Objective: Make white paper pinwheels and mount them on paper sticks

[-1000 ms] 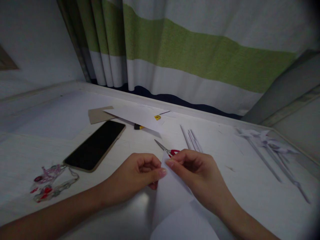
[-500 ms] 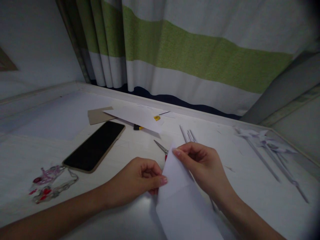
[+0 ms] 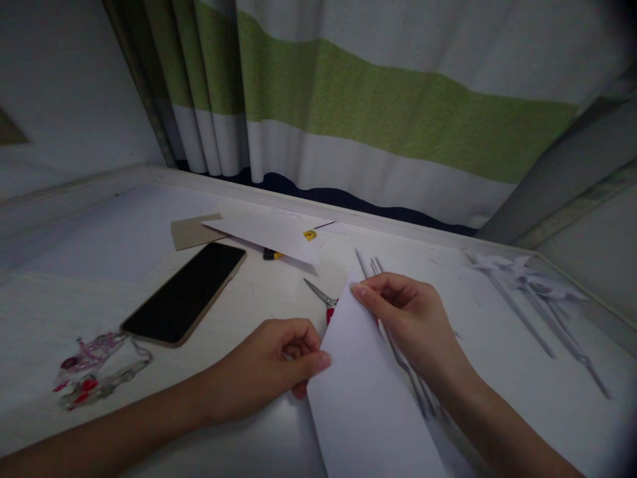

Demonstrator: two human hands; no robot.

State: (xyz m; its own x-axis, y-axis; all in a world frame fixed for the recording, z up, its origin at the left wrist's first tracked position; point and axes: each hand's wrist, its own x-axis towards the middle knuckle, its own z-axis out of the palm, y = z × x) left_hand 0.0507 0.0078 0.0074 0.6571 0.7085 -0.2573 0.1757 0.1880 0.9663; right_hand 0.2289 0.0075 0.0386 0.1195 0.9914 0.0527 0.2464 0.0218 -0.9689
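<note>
A white sheet of paper (image 3: 365,392) is held between my two hands above the table, its lower end running out of the picture. My left hand (image 3: 283,358) pinches the sheet's left edge between thumb and curled fingers. Higher up, my right hand (image 3: 403,305) grips the top right corner, thumb on the near face. Behind the paper lie scissors (image 3: 320,292) with red handles, partly covered by it. Several thin grey rods (image 3: 415,385) lie under and beside my right hand, also partly hidden.
Left of my hands lies a black phone (image 3: 186,292) with a beaded charm strap (image 3: 94,372). Farther back are brown card (image 3: 194,232), another white sheet (image 3: 263,236) and a yellow-black tool (image 3: 271,254) partly under it. Paper pinwheels on sticks (image 3: 537,285) lie right; a curtain (image 3: 388,99) hangs behind.
The paper's upper end has moved slightly up and right with my right hand. A crease visible before on its face no longer shows. My left hand keeps its pinch, nearly in place.
</note>
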